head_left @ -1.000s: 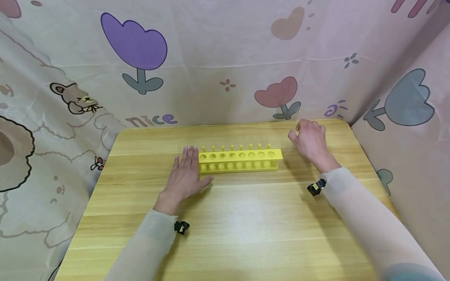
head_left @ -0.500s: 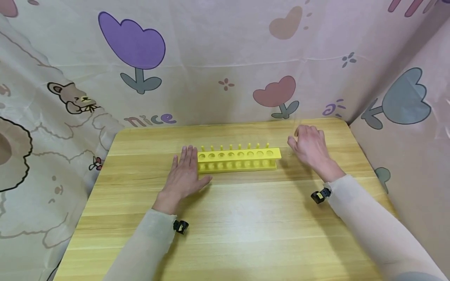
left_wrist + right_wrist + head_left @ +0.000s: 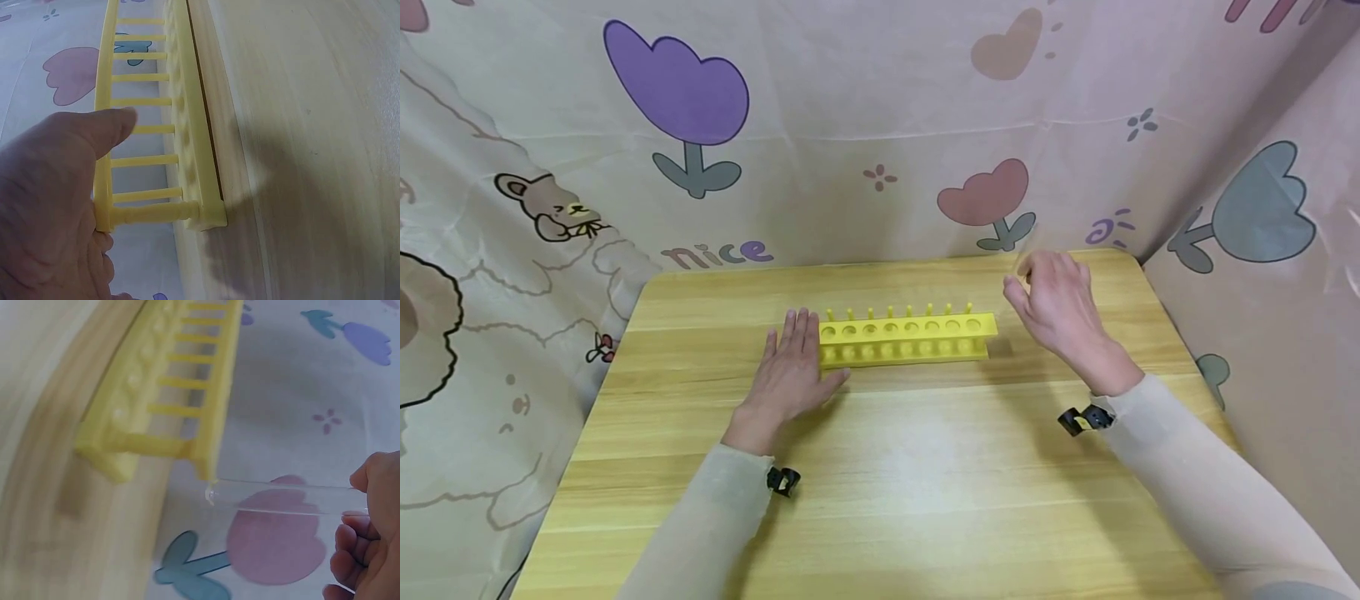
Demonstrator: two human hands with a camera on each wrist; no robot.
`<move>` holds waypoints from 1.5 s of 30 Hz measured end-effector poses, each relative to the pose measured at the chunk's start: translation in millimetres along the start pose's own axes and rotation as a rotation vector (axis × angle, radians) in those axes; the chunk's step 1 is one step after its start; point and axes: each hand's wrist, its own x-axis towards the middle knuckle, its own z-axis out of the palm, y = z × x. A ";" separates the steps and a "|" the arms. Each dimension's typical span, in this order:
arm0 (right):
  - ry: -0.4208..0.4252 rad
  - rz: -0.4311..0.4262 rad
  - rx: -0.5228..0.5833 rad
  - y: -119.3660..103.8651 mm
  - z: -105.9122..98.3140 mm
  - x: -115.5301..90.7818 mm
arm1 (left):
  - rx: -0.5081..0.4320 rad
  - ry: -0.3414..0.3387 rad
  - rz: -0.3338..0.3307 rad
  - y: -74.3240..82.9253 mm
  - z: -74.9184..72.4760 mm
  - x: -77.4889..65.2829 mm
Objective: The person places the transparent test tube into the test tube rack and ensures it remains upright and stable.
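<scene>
A yellow test tube rack [image 3: 907, 326] with a row of round holes and a row of pegs behind stands on the wooden table. At its left end rests my left hand [image 3: 782, 375], fingers straight along the end and thumb reaching past the front. The left wrist view shows that thumb [image 3: 115, 128] in front of the rack's posts. Beyond the rack's right end, my right hand [image 3: 1060, 304] pinches a clear glass test tube [image 3: 281, 497] between thumb and fingers. In the right wrist view, the tube's rounded end points down, close to the rack's top corner.
The wooden table [image 3: 910, 475] meets a patterned curtain [image 3: 850, 125] at its back edge. More curtain hangs at the left and right sides. A small black camera sits on each wrist.
My right hand has risen a little and come slightly nearer the rack's right end, still holding the test tube. The left hand stays at the rack's left end.
</scene>
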 end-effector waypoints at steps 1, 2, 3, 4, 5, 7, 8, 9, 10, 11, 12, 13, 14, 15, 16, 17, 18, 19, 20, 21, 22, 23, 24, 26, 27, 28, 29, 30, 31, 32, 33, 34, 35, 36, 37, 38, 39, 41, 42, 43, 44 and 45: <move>0.014 -0.010 0.004 -4.6 -1.5 1.1 | -0.005 -0.004 -0.003 0.0 -0.4 0.0; 0.025 -0.016 0.007 -9.0 -2.6 2.3 | -0.008 -0.006 -0.006 0.1 -0.7 0.1; 0.032 -0.020 0.013 -13.4 -3.6 3.5 | -0.013 -0.010 -0.008 0.2 -1.1 0.0; 0.037 -0.021 0.022 -17.9 -4.3 4.5 | -0.017 -0.014 -0.010 0.3 -1.4 0.0; 0.038 -0.020 0.031 -22.3 -4.5 5.6 | -0.021 -0.017 -0.010 0.5 -1.8 -0.1; 0.030 -0.018 0.055 -30.8 -4.1 7.3 | -0.024 -0.024 -0.011 0.7 -2.4 -0.3; 0.024 -0.016 0.067 -34.6 -3.3 7.9 | -0.023 -0.027 -0.010 0.8 -2.6 -0.2; 0.019 -0.017 0.079 -38.4 -2.3 8.6 | -0.020 -0.030 -0.008 0.8 -2.8 -0.2; 0.015 -0.019 0.088 -41.9 -1.0 9.1 | -0.016 -0.032 -0.005 0.7 -3.0 -0.2; 0.012 -0.024 0.094 -45.2 0.5 9.5 | -0.011 -0.034 -0.003 0.5 -3.1 -0.1; 0.009 -0.030 0.101 -48.3 2.0 9.7 | -0.006 -0.036 -0.001 0.4 -3.2 0.0; 0.009 -0.037 0.107 -51.2 3.7 10.0 | -0.002 -0.037 0.000 0.3 -3.3 0.1; 0.007 -0.044 0.111 -54.0 5.4 10.2 | 0.000 -0.036 0.002 0.1 -3.4 0.3; 0.005 -0.052 0.114 -56.3 7.3 10.4 | 0.001 -0.036 0.003 0.0 -3.3 0.4; 0.004 -0.061 0.114 -58.7 9.1 10.6 | 0.001 -0.036 0.003 -0.2 -3.4 0.5; 0.001 -0.070 0.117 -61.1 10.7 10.7 | 0.000 -0.034 0.003 -0.4 -3.4 0.6; -0.002 -0.079 0.120 -63.1 12.5 10.8 | -0.002 -0.033 0.003 -0.4 -3.4 0.7; -0.004 -0.088 0.122 -64.9 14.3 10.8 | -0.005 -0.033 0.002 -0.4 -3.4 0.8; -0.006 -0.098 0.122 -66.5 15.9 10.7 | -0.007 -0.033 0.002 -0.5 -3.3 0.9; -0.009 -0.108 0.122 -67.9 17.4 10.6 | -0.010 -0.033 0.002 -0.4 -3.2 0.9; -0.013 -0.115 0.123 -69.2 19.0 10.3 | -0.016 -0.031 0.003 -0.4 -3.2 0.9; -0.017 -0.122 0.124 -70.2 20.4 10.0 | -0.020 -0.028 0.004 -0.4 -3.1 0.8; -0.020 -0.126 0.124 -71.0 22.4 9.8 | -0.022 -0.027 0.005 -0.4 -2.9 0.8; -0.027 -0.134 0.119 -72.0 25.8 9.1 | -0.028 -0.022 0.006 -0.5 -2.5 0.8; -0.032 -0.136 0.117 -72.4 27.7 8.8 | -0.029 -0.020 0.006 -0.6 -2.3 0.6; -0.037 -0.136 0.115 -72.6 29.3 8.6 | -0.031 -0.019 0.007 -0.7 -2.1 0.4; -0.042 -0.136 0.112 -72.7 30.9 8.5 | -0.031 -0.020 0.007 -1.0 -1.9 0.3; -0.046 -0.137 0.110 -72.6 32.8 8.4 | -0.030 -0.019 0.007 -1.1 -1.7 0.2; -0.051 -0.138 0.108 -72.4 34.0 8.2 | -0.031 -0.019 0.007 -1.1 -1.5 0.1; -0.058 -0.136 0.107 -72.2 35.1 7.9 | -0.032 -0.020 0.007 -1.2 -1.4 0.0; -0.065 -0.134 0.105 -72.0 36.3 7.6 | -0.033 -0.019 0.007 -1.3 -1.2 0.1; -0.072 -0.134 0.101 -71.5 38.0 7.0 | -0.035 -0.018 0.007 -1.4 -1.1 0.0; -0.080 -0.134 0.098 -70.9 39.7 6.3 | -0.035 -0.017 0.007 -1.4 -1.0 0.1; -0.087 -0.134 0.093 -70.3 41.5 5.6 | -0.034 -0.017 0.007 -1.3 -0.9 0.2; -0.095 -0.133 0.090 -69.9 42.8 4.8 | -0.033 -0.017 0.006 -1.2 -0.9 0.3; -0.104 -0.134 0.085 -69.4 44.6 3.9 | -0.034 -0.017 0.005 -1.2 -0.8 0.3; -0.108 -0.135 0.081 -68.8 46.7 3.1 | -0.033 -0.016 0.005 -1.1 -0.8 0.4; -0.118 -0.139 0.074 -67.7 50.3 1.4 | -0.031 -0.016 0.004 -0.8 -0.8 0.3; -0.120 -0.140 0.070 -67.1 52.1 0.8 | -0.028 -0.017 0.003 -0.7 -0.8 0.4; -0.123 -0.140 0.070 -66.7 53.8 0.1 | -0.028 -0.017 0.003 -0.7 -0.9 0.3; -0.125 -0.140 0.067 -66.2 55.7 -0.7 | -0.028 -0.017 0.003 -0.7 -0.8 0.4; -0.127 -0.141 0.065 -65.7 57.5 -1.4 | -0.027 -0.017 0.003 -0.8 -0.8 0.4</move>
